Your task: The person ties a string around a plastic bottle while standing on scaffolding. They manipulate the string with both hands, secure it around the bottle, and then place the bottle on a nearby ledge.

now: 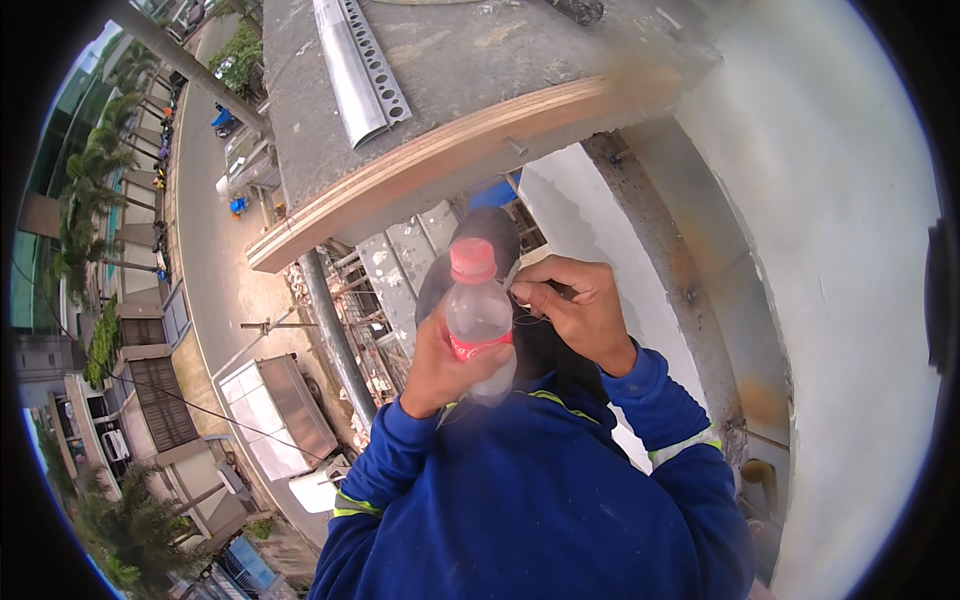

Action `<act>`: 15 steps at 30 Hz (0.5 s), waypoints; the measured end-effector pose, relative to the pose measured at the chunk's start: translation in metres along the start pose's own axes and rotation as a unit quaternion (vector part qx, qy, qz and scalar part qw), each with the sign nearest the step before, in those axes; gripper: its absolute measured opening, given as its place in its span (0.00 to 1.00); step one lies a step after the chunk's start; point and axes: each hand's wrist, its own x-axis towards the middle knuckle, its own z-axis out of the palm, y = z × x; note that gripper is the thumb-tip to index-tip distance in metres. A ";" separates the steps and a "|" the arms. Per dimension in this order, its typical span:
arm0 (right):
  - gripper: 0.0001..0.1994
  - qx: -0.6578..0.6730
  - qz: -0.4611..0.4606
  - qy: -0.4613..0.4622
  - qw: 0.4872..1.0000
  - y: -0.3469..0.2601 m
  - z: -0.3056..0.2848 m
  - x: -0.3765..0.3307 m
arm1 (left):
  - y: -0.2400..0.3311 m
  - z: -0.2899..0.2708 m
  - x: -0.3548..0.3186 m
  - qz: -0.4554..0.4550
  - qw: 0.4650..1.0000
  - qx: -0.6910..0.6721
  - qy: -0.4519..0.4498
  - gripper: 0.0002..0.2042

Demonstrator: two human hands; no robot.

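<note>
On the rough grey concrete slab [455, 60] lies a shiny silver metal strip [348, 75] with round holes. A long brown wooden plank [440, 157] borders this slab. Below, there stands a white box-shaped truck [270, 420].

I am standing at a building site, high above a street [210, 175]. I see a rough concrete slab [470, 55], a wooden board [430, 155] along its edge, and a metal pipe [335, 330] like scaffolding.

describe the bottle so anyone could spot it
Find the person's dark blue long-sleeved garment. Just above it, the bare left hand grips a translucent plastic bottle. Its red cap and red label set it apart from that blue garment.
</note>
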 end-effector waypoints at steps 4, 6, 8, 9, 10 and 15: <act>0.05 0.072 0.009 0.008 0.997 0.003 -0.001 0.005 | 0.002 -0.001 -0.001 -0.010 1.000 0.002 -0.006 0.27; 0.06 0.108 0.023 0.017 0.994 0.004 -0.001 0.005 | 0.002 -0.001 -0.001 -0.027 0.999 0.017 -0.009 0.27; 0.07 0.093 0.030 0.008 0.995 0.005 -0.002 0.005 | 0.001 -0.001 -0.002 -0.022 0.999 0.027 -0.012 0.27; 0.06 0.097 0.037 -0.001 0.995 0.005 -0.003 0.005 | 0.001 -0.001 -0.002 -0.020 0.999 0.032 -0.013 0.27; 0.06 0.100 0.043 -0.009 0.994 0.005 -0.003 0.005 | 0.000 -0.001 -0.002 -0.027 0.999 0.033 -0.019 0.27; 0.03 0.098 0.032 0.015 0.995 0.012 -0.001 0.005 | -0.002 -0.002 -0.002 -0.057 0.997 -0.015 -0.041 0.29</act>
